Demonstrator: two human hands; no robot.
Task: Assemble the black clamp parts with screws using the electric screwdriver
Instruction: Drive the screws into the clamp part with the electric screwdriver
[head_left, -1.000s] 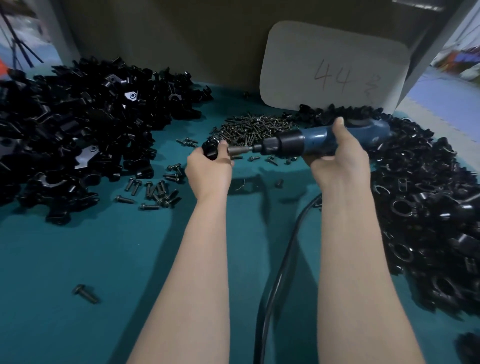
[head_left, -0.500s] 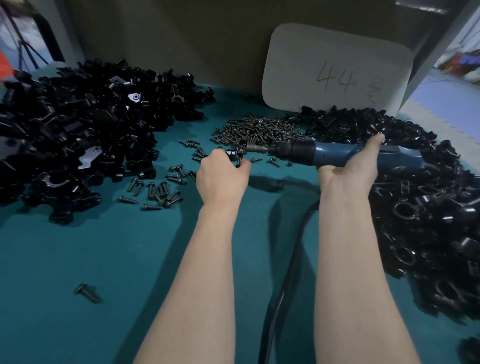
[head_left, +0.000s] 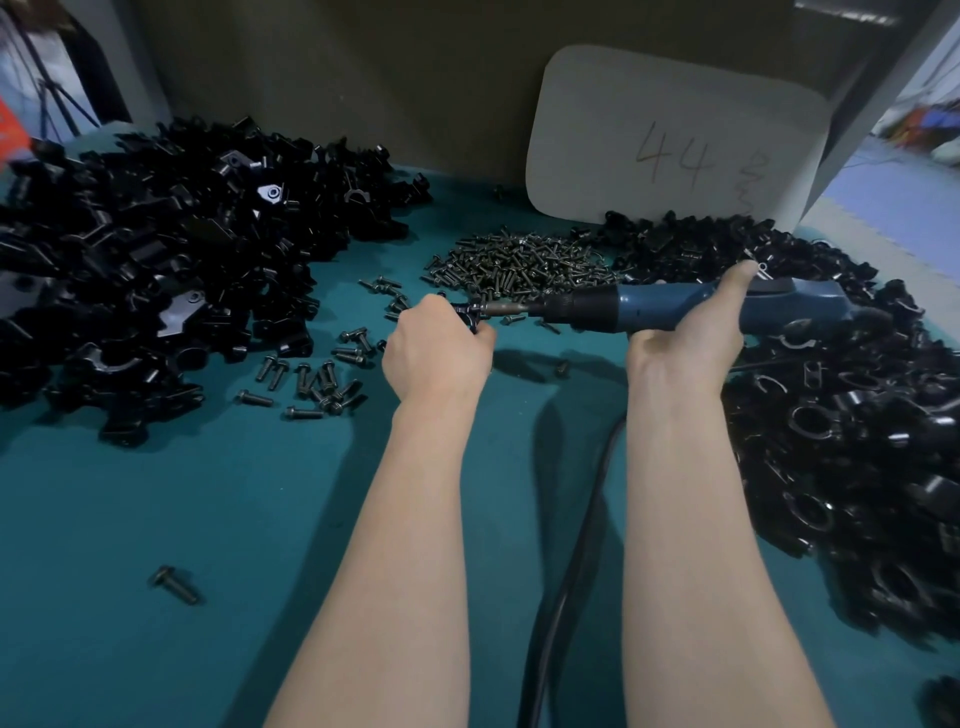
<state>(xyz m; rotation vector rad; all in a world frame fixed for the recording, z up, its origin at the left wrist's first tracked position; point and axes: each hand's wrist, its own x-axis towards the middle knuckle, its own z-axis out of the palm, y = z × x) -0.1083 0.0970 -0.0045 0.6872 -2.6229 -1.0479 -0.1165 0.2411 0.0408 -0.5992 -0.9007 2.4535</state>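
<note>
— Fingers first. What have they got?

— The left hand (head_left: 436, 348) has its fingers curled tight round a small black clamp part (head_left: 467, 314), with only an edge showing past the knuckles. The right hand (head_left: 685, 332) is wrapped under the blue electric screwdriver (head_left: 654, 306), thumb stretched along the top. Neither grip has any slack.

— Tool contact?

— The bit (head_left: 511, 310) lies level, and its tip meets the part at the left fingertips. I cannot tell whether a screw sits under it.

— What changed in the last second?

— Both hands have dropped closer to the green table (head_left: 156, 519). The driver has slid toward 3 o'clock, and the right thumb has gone from upright to lying along the barrel. Tip and part stayed together.

— Meaning?

— Driving appears to be under way or near its end. That is one joint, not the batch.

— Surroundings?

— From the left hand, the screw pile (head_left: 519, 260) is at 12 o'clock and loose screws (head_left: 317, 379) are at 9. There is a heap of black parts (head_left: 171, 270) at 10 and another heap (head_left: 841, 415) at 3. The cord (head_left: 566, 571) trails toward 6.
</note>
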